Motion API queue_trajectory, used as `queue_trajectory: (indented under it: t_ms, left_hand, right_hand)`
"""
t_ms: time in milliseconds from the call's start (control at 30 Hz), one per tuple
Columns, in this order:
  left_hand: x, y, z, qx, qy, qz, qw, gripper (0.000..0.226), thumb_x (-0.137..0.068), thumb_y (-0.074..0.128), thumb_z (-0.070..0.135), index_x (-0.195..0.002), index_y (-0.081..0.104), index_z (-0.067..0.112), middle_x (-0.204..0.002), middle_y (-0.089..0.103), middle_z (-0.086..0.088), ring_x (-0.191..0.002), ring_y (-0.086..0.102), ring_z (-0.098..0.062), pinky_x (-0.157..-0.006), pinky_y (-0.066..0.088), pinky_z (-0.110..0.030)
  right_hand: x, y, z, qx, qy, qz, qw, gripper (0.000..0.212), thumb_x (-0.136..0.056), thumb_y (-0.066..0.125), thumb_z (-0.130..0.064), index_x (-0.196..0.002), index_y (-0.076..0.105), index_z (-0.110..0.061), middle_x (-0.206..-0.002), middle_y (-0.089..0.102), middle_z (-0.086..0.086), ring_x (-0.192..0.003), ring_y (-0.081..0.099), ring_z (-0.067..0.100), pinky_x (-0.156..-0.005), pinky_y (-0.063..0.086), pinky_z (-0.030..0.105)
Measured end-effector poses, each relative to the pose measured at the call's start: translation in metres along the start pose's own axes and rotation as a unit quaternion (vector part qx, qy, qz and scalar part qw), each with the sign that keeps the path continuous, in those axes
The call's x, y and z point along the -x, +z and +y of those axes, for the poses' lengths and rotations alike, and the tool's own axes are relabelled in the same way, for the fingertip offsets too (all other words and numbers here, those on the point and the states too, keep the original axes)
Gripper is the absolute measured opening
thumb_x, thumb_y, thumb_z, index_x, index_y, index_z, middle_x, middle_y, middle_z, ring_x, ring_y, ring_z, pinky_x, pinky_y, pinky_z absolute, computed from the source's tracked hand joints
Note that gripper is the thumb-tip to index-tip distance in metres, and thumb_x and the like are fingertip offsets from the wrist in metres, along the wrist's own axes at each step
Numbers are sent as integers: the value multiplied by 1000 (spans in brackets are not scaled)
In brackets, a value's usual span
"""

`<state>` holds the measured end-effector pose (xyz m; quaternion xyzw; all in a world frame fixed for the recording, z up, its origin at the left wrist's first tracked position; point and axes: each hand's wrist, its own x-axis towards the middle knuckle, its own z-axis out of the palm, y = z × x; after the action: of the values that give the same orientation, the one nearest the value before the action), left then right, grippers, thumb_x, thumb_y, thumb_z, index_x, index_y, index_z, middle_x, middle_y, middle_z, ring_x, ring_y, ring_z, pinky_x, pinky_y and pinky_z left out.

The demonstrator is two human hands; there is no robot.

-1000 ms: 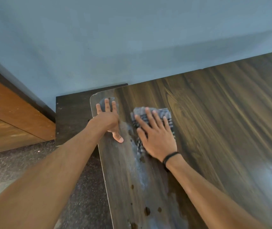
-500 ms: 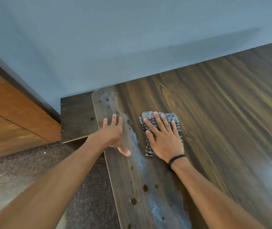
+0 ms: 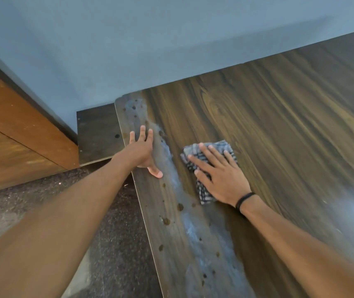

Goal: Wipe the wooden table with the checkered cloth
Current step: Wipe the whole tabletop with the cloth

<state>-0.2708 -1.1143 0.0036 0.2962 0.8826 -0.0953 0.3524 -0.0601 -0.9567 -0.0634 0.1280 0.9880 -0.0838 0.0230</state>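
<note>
A dark wooden table fills the right side, with a pale dusty streak and dark spots along its left edge. The black-and-white checkered cloth lies flat on the table a short way in from that edge. My right hand presses down on the cloth with straight, spread fingers; a black band circles the wrist. My left hand rests flat on the table's left edge beside the streak, fingers straight, holding nothing.
A blue-grey wall runs behind the table. A lower dark board sits left of the table corner, next to a brown wooden panel. Speckled dark floor lies below the table's left edge.
My right hand has slid the cloth toward me and to the right, away from the far left corner. My left hand has also drawn back along the left edge.
</note>
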Motion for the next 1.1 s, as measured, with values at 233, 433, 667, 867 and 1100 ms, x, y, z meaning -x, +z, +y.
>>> queue_trajectory:
  t_ms: [233,433,667,867,1100]
  left_hand:
    - [-6,5,-1,-6,-5,4,1000,157,-53,86,60,-150,-29,17,-157,-34,-5,-145,-23,-41,-118,6,-57]
    - [-11,1,-1,-12,-20,-13,1000,160,-50,87,60,-149,-31,18,-156,-36,-5,-145,-22,-41,-118,7,-58]
    - [-12,1,-1,0,-33,-8,999,160,-50,89,58,-149,-31,21,-156,-36,-2,-146,-22,-39,-118,8,-59]
    - [-7,21,-2,2,-14,12,1000,156,-50,84,66,-152,-26,23,-158,-32,-4,-147,-18,-40,-118,10,-57]
    - [1,35,-4,49,6,27,998,167,-29,80,73,-152,-24,27,-159,-31,2,-146,-21,-37,-117,9,-58]
  right_hand:
    - [42,12,-23,-10,-33,-4,999,55,-106,14,-56,-160,17,-48,-171,2,-8,-158,0,16,-127,0,45]
    - [36,13,-48,-43,105,18,993,56,-107,20,-54,-161,16,-43,-171,0,-4,-158,-2,21,-127,-2,47]
    - [35,6,-22,-49,148,21,988,55,-107,25,-53,-160,17,-45,-171,0,-5,-158,-1,20,-126,-1,48]
    - [80,17,-17,-17,-34,59,998,52,-104,31,-54,-156,34,-46,-170,18,-5,-156,16,19,-125,14,49]
    - [131,36,-49,-32,-69,65,995,51,-105,33,-51,-156,35,-43,-170,18,-4,-156,16,20,-123,19,52]
